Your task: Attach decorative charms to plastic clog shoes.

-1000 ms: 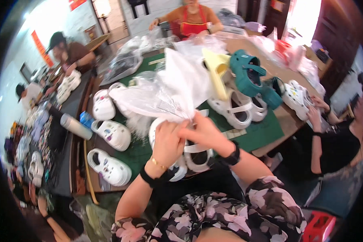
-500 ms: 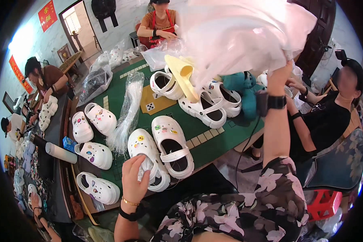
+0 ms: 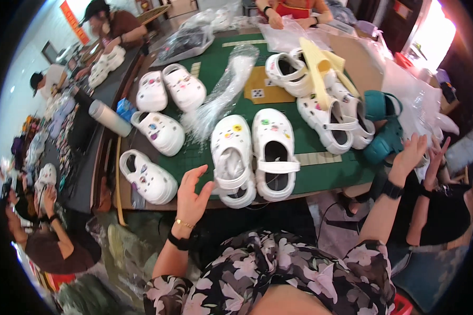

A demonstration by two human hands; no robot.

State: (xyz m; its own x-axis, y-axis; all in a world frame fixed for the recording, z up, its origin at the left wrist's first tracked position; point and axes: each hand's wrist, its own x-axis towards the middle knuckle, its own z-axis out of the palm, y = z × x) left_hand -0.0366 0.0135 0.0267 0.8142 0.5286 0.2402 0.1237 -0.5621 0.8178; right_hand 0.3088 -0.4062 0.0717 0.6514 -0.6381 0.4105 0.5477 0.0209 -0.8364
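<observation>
Head view: yellow-charmed white clog [image 3: 232, 140] stands just right of the wide-spread left hand [image 3: 192, 197].

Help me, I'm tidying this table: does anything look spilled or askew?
Yes, two things. Thin white strands fan loosely out of the clear plastic sleeve onto the green tabletop, looking partly spilled. At the right, a yellow slide leans across white clogs, perched askew, while the front pair stands side by side.

Smooth, matt plastic-looking white clogs [image 3: 275, 137].
</observation>
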